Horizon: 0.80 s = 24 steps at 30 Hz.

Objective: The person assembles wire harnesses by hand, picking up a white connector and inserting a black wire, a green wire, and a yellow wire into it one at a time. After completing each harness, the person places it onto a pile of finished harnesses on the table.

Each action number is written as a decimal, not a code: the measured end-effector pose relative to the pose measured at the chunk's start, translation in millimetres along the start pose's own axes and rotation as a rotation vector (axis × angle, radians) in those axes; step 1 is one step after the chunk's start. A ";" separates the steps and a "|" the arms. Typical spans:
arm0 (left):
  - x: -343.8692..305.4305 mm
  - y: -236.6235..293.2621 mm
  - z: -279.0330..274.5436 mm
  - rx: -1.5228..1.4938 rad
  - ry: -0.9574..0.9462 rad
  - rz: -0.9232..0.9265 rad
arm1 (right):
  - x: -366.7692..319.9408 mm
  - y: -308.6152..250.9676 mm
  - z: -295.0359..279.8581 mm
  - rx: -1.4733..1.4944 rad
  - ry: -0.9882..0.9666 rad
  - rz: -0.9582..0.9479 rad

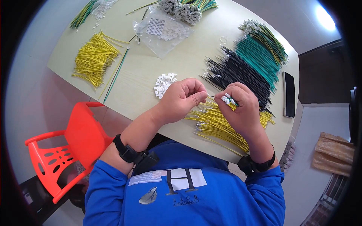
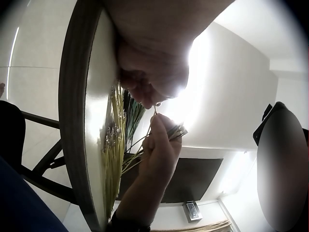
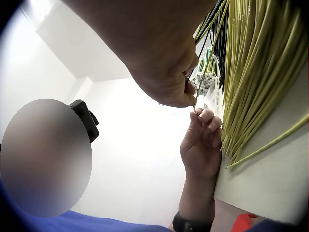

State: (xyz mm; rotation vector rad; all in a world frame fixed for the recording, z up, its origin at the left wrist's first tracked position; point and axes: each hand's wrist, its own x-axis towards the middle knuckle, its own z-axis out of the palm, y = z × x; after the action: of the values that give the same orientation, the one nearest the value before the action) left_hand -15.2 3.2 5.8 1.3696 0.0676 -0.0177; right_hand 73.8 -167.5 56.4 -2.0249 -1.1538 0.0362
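Holding a thin wire [image 1: 213, 96] above the table [image 1: 139, 75]

Pinching it near the tip in right hand [image 1: 243, 108], with fingers narrow and curled, while also gripping several white plugs [image 1: 227, 99] on wires in the same palm. Pinching a small piece [image 1: 208, 95], too tiny to identify, at the wire's tip between thumb and finger of left hand [image 1: 183, 98]. Working over yellow wires [image 1: 215, 121], near black wires [image 1: 237, 75] and loose plugs [image 1: 163, 84].

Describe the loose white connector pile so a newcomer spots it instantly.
On the pale table, find the clear plastic bag toward the far side. Between it and the person's left hand is the white connector pile, lying loose, unlike the bagged connectors.
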 end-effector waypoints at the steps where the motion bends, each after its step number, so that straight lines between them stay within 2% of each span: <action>1: 0.1 0.2 -0.2 -0.015 -0.002 -0.002 | -0.1 -0.1 0.3 0.003 0.002 -0.014; 24: 0.6 0.9 -0.8 -0.024 -0.015 -0.014 | -3.1 1.9 5.6 -0.063 -0.008 -0.067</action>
State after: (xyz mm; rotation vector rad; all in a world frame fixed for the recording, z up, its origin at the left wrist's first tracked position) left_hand -14.6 4.1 6.5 1.3447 0.0645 -0.0392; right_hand 71.2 -166.9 50.3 -2.0406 -1.2414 -0.0262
